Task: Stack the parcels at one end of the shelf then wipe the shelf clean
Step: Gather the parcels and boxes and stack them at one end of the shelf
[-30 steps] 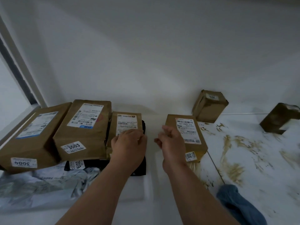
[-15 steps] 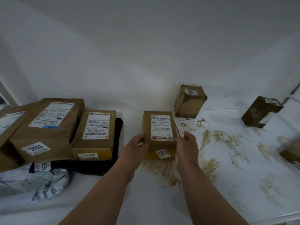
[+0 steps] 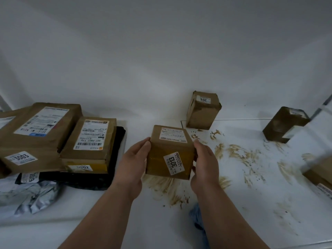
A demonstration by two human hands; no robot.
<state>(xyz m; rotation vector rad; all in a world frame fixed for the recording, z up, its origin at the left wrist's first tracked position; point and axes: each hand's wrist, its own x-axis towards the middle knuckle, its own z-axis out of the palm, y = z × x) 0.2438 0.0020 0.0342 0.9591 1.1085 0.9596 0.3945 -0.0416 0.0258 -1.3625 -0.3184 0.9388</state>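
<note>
a person stands at a white shelf (image 3: 125,221), both bare arms reaching in. at nine o'clock a pile of parcels is already gathered: a large brown parcel marked 3003 (image 3: 38,135), beside it a smaller one marked 002 (image 3: 89,144) lying on a black bag (image 3: 115,159), with a crumpled grey mailer (image 3: 30,196) in front. at the centre, the left hand (image 3: 133,159) and right hand (image 3: 204,162) hold a small brown box marked 3013 (image 3: 169,151) between them, each grip curled around one side; the box looks tilted and lifted just clear of the shelf. brown smears (image 3: 239,153) spread from under it out toward three o'clock. at one o'clock a box stands upright (image 3: 203,110) by the back wall; at two o'clock sits a darker box (image 3: 285,124); at three o'clock another parcel (image 3: 319,173) is cut off by the edge. a blue cloth (image 3: 198,218) lies at five o'clock, untouched. stacking seems roughly half done: three loose parcels and the held one remain, and no wiping has begun.
</note>
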